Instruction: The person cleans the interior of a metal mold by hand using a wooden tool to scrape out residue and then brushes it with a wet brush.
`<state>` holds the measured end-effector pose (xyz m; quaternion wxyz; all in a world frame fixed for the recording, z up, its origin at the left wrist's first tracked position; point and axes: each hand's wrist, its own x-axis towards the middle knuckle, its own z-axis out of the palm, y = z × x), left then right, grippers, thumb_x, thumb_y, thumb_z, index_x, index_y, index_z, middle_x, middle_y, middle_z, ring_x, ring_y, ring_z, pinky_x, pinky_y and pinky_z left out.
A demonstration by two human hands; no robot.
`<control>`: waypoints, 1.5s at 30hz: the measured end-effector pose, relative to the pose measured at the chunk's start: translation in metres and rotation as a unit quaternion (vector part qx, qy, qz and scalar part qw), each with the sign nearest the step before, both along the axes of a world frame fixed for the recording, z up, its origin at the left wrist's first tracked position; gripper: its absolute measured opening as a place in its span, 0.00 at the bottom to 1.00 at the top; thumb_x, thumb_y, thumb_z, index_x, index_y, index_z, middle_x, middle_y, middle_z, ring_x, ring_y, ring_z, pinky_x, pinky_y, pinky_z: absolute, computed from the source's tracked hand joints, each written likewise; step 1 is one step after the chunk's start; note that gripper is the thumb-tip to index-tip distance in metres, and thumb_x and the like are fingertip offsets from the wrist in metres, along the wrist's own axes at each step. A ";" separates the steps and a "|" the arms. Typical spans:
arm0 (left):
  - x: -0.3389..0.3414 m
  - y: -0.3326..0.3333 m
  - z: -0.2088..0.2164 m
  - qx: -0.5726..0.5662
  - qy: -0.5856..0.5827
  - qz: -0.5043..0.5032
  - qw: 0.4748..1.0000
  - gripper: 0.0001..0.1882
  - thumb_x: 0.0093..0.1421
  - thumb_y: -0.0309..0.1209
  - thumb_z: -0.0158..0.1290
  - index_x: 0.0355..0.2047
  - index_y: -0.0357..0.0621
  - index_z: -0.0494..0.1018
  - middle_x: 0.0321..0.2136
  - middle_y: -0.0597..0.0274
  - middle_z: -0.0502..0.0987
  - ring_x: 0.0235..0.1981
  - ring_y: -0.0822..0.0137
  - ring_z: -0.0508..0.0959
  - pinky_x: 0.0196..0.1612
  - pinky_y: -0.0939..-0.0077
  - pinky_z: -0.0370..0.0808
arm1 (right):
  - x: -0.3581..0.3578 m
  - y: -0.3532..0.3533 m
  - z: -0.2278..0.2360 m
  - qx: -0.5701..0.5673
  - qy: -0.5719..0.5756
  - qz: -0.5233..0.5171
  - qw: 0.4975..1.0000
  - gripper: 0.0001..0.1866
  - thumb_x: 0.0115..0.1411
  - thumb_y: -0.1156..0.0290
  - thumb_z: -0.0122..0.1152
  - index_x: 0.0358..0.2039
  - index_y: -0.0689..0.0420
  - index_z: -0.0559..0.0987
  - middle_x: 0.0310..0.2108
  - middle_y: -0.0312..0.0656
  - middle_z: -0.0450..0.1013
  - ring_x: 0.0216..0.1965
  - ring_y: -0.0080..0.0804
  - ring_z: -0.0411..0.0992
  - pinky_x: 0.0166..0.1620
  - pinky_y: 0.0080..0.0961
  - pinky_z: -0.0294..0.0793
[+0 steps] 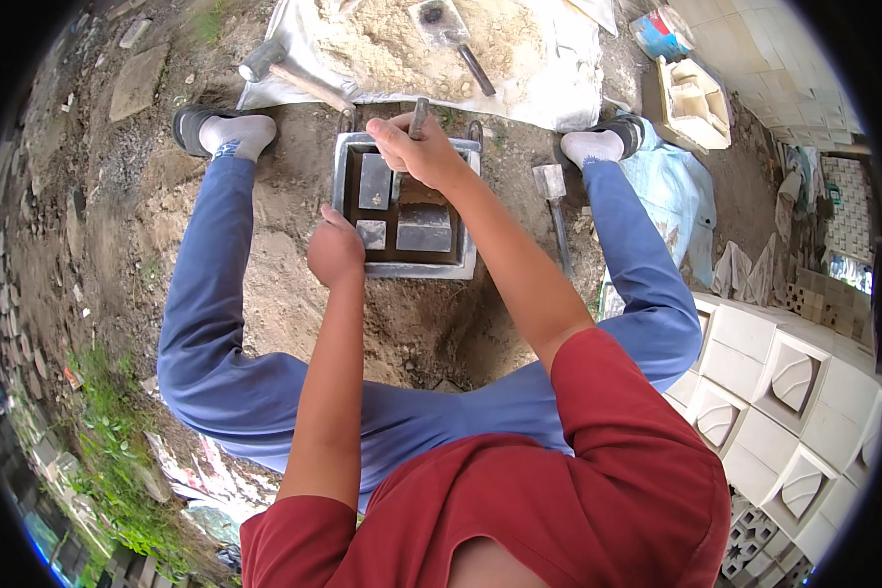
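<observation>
A square grey metal mould rests on the ground between my legs. Inside it stand several dark metal blocks, such as the tall one at upper left and the wider one at lower right, with brown material in the gaps around them. My left hand is closed at the mould's left rim, its fingers partly hidden. Over the mould's upper middle, my right hand is wrapped round a metal rod, whose lower part reaches down beside the tall block.
Ahead, a white sheet bears pale sand and a trowel. A wooden-handled hammer lies at its near edge. Right of the mould is a small flat-headed tool. Pale moulded blocks are stacked at right.
</observation>
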<state>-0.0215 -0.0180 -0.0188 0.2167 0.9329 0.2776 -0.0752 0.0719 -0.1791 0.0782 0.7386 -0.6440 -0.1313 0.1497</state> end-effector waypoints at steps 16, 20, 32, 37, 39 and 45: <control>0.000 0.005 0.004 -0.023 0.021 0.017 0.999 0.41 0.75 0.51 0.26 0.30 0.32 0.82 0.31 0.36 0.82 0.35 0.35 0.82 0.42 0.43 0.77 | 0.000 0.018 0.048 -0.115 -0.077 -0.066 0.988 0.29 0.71 0.57 0.56 0.12 0.52 0.67 0.10 0.26 0.55 0.14 0.16 0.52 0.20 0.24 0.49; 0.000 0.000 0.001 -0.013 -0.001 0.005 1.000 0.39 0.74 0.50 0.29 0.27 0.34 0.82 0.29 0.38 0.82 0.32 0.37 0.82 0.38 0.44 0.78 | -0.014 0.018 -0.019 -0.154 -0.047 -0.110 0.981 0.28 0.71 0.59 0.55 0.13 0.54 0.67 0.10 0.26 0.56 0.16 0.16 0.52 0.21 0.25 0.49; 0.000 0.007 -0.007 0.001 -0.008 0.008 1.000 0.40 0.75 0.51 0.28 0.28 0.34 0.83 0.30 0.38 0.82 0.33 0.37 0.83 0.39 0.45 0.78 | -0.017 0.018 0.040 -0.112 -0.074 -0.069 0.989 0.28 0.70 0.56 0.57 0.13 0.55 0.69 0.10 0.25 0.56 0.16 0.15 0.51 0.21 0.25 0.49; -0.001 -0.001 0.001 -0.016 0.016 0.006 1.000 0.40 0.75 0.51 0.27 0.30 0.34 0.83 0.31 0.37 0.82 0.35 0.36 0.82 0.41 0.44 0.78 | -0.037 0.016 -0.019 -0.090 -0.029 -0.105 0.990 0.28 0.70 0.60 0.56 0.13 0.55 0.64 0.12 0.27 0.55 0.18 0.17 0.51 0.22 0.29 0.51; -0.003 -0.001 0.000 -0.023 0.023 0.016 0.999 0.40 0.75 0.51 0.27 0.31 0.34 0.83 0.31 0.37 0.82 0.35 0.35 0.82 0.43 0.43 0.77 | -0.038 0.010 -0.026 -0.085 -0.025 -0.102 0.991 0.27 0.70 0.60 0.57 0.13 0.54 0.65 0.12 0.27 0.56 0.18 0.16 0.51 0.22 0.28 0.53; -0.002 0.005 -0.001 -0.016 0.017 0.009 1.000 0.40 0.74 0.51 0.27 0.30 0.33 0.83 0.31 0.37 0.82 0.35 0.35 0.82 0.43 0.43 0.77 | -0.039 0.012 0.013 -0.075 -0.046 -0.088 0.992 0.27 0.69 0.60 0.58 0.13 0.55 0.66 0.11 0.26 0.56 0.18 0.15 0.52 0.21 0.28 0.52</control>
